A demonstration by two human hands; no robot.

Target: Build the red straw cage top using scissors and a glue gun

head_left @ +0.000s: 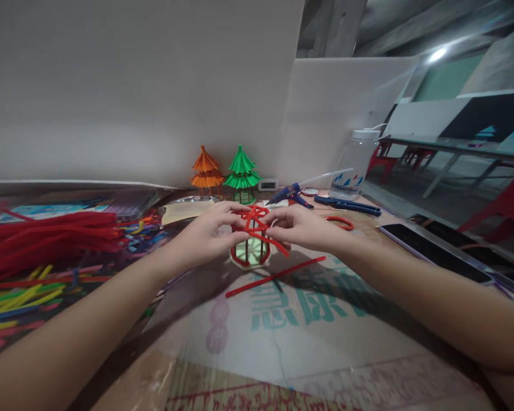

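Note:
In the head view a small pavilion model (251,261) stands upright on the table, with a pale base edged in red, dark posts and a red frame on top. From the left, my left hand (223,229) is closed, its thumb and fingers pinching the red pipe cleaner work at the top. My right hand (294,226) pinches a red pipe cleaner (278,246) on the opposite side, its end sticking out toward me. Another red pipe cleaner (275,277) lies loose in front of the model. My fingers partly cover the top frame.
Behind stand an orange pagoda (205,171) and a green pagoda (241,174). A glue gun (292,195), a blue cutter (346,206), a water bottle (352,162) and a phone (432,251) lie to the right. Bundles of coloured pipe cleaners (47,242) cover the left.

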